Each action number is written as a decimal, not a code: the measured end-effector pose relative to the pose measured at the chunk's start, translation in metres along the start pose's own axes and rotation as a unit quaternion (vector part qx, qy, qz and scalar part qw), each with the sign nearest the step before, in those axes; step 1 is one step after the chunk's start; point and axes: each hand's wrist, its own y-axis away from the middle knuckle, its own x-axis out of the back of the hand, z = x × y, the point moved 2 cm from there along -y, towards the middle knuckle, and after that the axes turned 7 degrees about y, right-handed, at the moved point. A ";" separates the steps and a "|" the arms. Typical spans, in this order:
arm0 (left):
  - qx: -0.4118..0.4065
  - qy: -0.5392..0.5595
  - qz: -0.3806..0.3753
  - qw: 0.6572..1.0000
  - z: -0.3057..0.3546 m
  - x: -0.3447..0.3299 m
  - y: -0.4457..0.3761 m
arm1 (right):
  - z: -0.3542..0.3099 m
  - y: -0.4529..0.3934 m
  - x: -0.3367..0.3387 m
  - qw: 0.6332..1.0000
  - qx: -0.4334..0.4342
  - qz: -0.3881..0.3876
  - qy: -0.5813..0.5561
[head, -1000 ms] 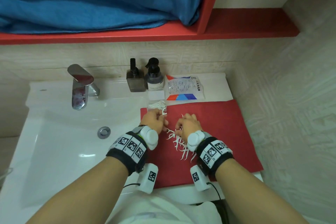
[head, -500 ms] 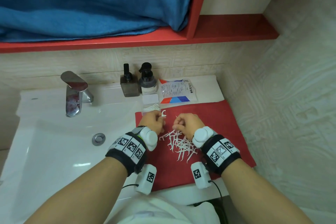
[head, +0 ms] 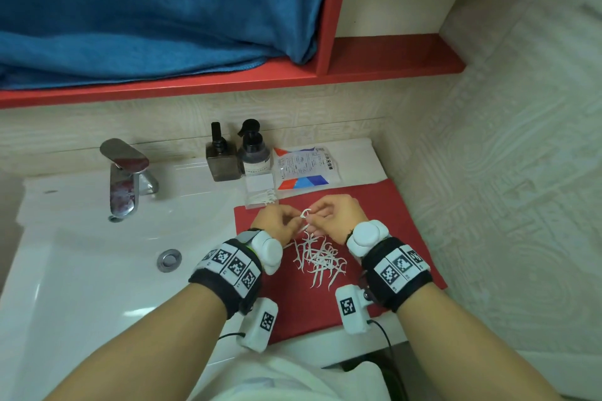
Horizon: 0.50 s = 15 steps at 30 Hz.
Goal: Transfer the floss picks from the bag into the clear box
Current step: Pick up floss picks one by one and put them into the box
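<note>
While both hands pinch one floss pick at frame centre, left hand nearer the clear box just up-left, its long axis runs diagonally between the fingers. Half a second ago the hands were apart; the pile lies below, the bag above.

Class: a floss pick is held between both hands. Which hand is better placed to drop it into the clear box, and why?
Left. The left hand lies just below the clear box, nearer than the right hand. Both pinch the floss pick.
</note>
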 end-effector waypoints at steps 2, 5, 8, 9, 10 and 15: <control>-0.003 -0.008 -0.003 1.000 -0.001 0.002 0.001 | 0.001 -0.002 -0.003 0.999 -0.005 0.011 -0.043; 0.004 -0.011 0.014 1.000 -0.001 0.003 0.001 | 0.001 -0.006 -0.006 0.997 -0.018 0.021 -0.069; 0.012 -0.014 0.035 0.999 -0.002 0.002 0.000 | 0.002 -0.009 -0.009 0.994 -0.026 0.033 -0.098; 0.011 -0.005 0.032 0.999 -0.002 0.001 -0.001 | 0.002 -0.010 -0.010 0.993 -0.022 0.034 -0.107; 0.008 0.005 0.026 1.000 -0.002 0.001 -0.002 | 0.003 -0.011 -0.011 0.993 -0.018 0.034 -0.113; -0.014 0.043 -0.001 0.999 0.003 -0.005 -0.006 | 0.012 -0.008 -0.006 0.987 -0.039 0.029 -0.153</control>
